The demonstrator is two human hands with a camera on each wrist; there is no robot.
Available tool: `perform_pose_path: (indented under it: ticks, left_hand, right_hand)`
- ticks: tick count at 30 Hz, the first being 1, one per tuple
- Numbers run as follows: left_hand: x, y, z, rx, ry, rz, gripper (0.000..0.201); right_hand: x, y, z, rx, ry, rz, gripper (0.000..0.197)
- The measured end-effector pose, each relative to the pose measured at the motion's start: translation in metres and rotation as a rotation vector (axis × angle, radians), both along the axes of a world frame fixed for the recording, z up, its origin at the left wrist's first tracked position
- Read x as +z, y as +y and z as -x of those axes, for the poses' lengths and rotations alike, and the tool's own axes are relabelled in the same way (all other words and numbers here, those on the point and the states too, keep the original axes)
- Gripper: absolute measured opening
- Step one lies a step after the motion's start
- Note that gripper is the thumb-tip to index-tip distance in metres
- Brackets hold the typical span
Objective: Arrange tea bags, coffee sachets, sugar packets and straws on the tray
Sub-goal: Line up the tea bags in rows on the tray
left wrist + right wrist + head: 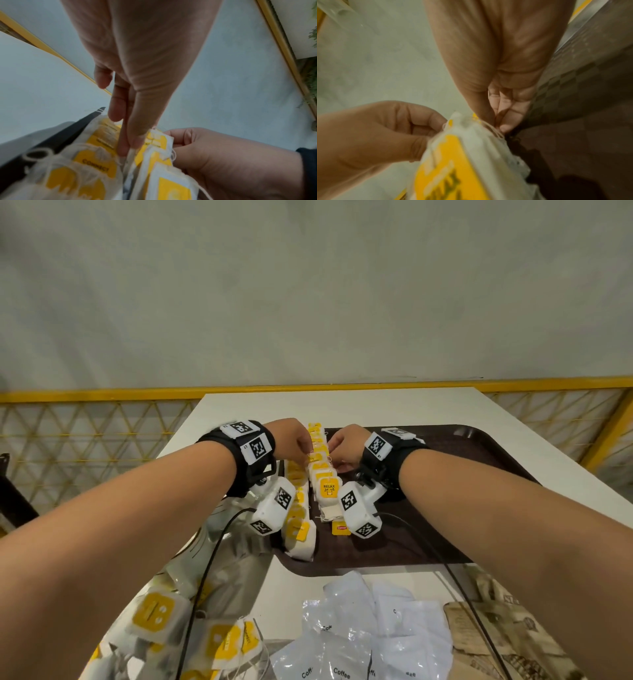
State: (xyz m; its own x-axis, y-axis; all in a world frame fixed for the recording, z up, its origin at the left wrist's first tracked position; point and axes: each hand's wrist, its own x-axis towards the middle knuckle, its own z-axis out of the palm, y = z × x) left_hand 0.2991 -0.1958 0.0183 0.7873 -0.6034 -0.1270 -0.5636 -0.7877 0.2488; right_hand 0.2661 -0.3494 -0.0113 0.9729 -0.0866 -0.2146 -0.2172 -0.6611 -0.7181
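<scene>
A dark brown tray (pixel 445 491) lies on the white table (pixel 342 405). Two rows of white tea bags with yellow tags stand along its left side, a left row (pixel 298 525) and a right row (pixel 327 487). Both hands meet at the far end of the right row. My left hand (pixel 307 454) pinches a tea bag's (pixel 154 140) top edge between thumb and forefinger (pixel 120 142). My right hand (pixel 335 455) has its fingers (pixel 506 121) curled and pinching the same bundle (pixel 471 135) by its strings from the other side.
Loose tea bags (pixel 161 618) are heaped at the near left, white coffee sachets (pixel 359 642) at the near middle, and brown printed packets (pixel 496 628) at the near right. A loose yellow tag (pixel 341 528) lies on the tray. A yellow railing (pixel 102 397) runs behind the table.
</scene>
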Motion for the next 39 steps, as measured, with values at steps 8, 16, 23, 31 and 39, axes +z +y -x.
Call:
perform_pose_path:
  ticks: [8,16,23,31,39]
  left_hand:
    - [0.003,-0.012,-0.008,0.059,-0.016,-0.008,0.027]
    - [-0.003,-0.017,-0.02,0.134,-0.028,-0.037,0.015]
    - [0.0,-0.013,-0.023,0.166,0.008,0.035,0.02]
    - [-0.006,-0.019,-0.029,0.222,-0.018,0.003,0.02]
    - [-0.002,-0.018,-0.031,0.227,0.091,-0.037,0.029]
  right_hand:
    - [0.019,-0.008,0.025,-0.122,0.125,-0.3,0.013]
    - [0.02,-0.004,0.026,-0.042,0.16,-0.26,0.016]
    - [0.015,-0.003,0.022,0.037,0.095,-0.158,0.011]
    - [0.007,-0.003,0.016,0.001,0.072,-0.132,0.031]
    - [0.006,-0.006,0.018,-0.002,0.068,-0.166,0.028]
